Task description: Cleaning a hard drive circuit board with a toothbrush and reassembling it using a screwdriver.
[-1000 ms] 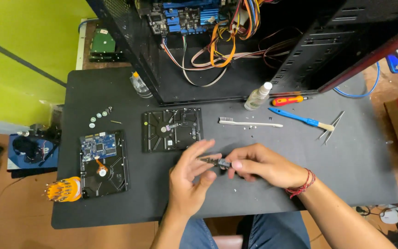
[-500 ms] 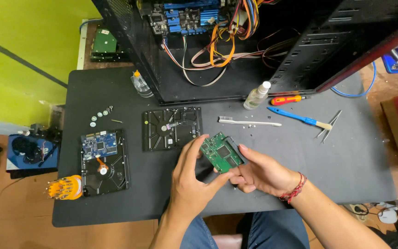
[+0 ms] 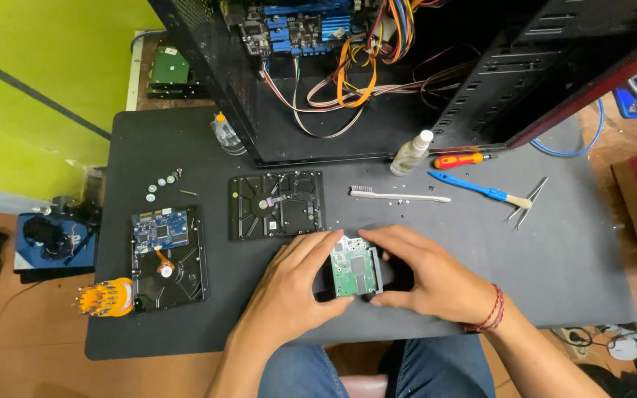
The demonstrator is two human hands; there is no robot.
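Drive (image 3: pixel 355 273): lay board-up between both sets of fingers.
Left hand (image 3: pixel 293 291): fingers curled, gripped its left edge.
Right hand (image 3: pixel 429 280): fingers curled, gripped its right edge.

No packages, signs or screens are seen on the dark table (image 3: pixel 540 265). No labels can be made out.

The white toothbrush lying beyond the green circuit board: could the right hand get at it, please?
Probably yes: the white toothbrush lies on bare mat just beyond the right hand, nothing between, though that hand now grips the green circuit board.
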